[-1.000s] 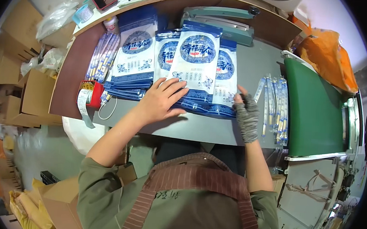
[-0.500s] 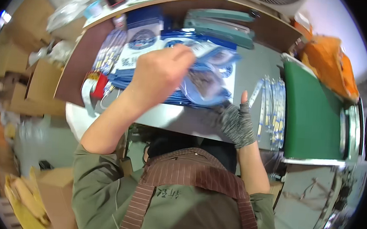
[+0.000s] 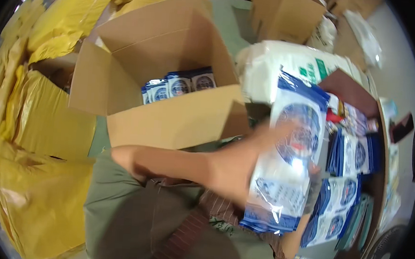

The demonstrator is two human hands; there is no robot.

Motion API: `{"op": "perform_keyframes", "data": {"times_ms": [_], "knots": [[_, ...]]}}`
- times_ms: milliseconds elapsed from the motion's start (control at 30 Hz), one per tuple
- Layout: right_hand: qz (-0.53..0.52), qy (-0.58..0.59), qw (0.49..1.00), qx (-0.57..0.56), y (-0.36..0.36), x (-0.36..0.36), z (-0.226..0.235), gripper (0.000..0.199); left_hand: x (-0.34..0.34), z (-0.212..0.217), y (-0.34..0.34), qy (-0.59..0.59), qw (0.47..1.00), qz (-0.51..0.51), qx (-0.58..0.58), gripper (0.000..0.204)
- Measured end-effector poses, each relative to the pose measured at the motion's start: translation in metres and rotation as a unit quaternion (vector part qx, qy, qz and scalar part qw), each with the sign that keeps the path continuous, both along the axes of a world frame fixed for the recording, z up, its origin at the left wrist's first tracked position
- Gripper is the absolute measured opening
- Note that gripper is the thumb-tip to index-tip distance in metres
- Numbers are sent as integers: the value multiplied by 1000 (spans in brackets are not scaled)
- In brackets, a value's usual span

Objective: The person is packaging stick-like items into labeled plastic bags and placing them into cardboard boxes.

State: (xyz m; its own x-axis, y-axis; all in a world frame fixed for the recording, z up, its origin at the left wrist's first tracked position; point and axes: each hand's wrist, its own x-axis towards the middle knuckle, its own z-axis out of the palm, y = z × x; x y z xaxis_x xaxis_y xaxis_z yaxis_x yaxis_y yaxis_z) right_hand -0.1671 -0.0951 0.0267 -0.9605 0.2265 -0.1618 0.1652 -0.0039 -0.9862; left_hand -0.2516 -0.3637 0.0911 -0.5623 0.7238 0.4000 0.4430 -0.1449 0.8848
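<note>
A stack of blue and white flat packets [image 3: 288, 183] is held up in front of me, standing nearly upright. My left hand [image 3: 241, 168], bare and blurred, is closed round the stack's left side with its fingers lying across the front. Behind the stack's right edge is my right hand [image 3: 314, 191], in a grey fingerless glove. Most of it is hidden, but a bare fingertip shows at the packet's edge, seemingly gripping it. An open cardboard box [image 3: 169, 127] stands to the left, with several similar packets [image 3: 179, 85] lined up inside.
Yellow wrapped bundles [image 3: 40, 180] are piled at the left. A white sack [image 3: 265, 66] lies beyond the box. On the workbench at the right are more packets [image 3: 334, 206] and green metal pieces [image 3: 355, 224]. A fan [image 3: 384, 257] sits at the lower right.
My view has swung left from the workbench to the cardboard box. My left hand, earlier over the packets on the bench, now grips a raised stack, with the gloved right hand behind it.
</note>
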Motion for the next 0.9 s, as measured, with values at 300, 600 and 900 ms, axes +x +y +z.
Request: {"op": "perform_keyframes", "data": {"times_ms": [300,600,900], "knots": [[251,-14,967,-36,-217,-234,24,80,-141,-87,-166,-578,765,214,186,39],[238,-113,950,-167,-116,-189,-19,87,-233,-315,-373,-698,642,307,82,43],[97,-130,970,-182,-66,-123,-86,72,-250,-404,-471,-622,495,567,-218,55]]}}
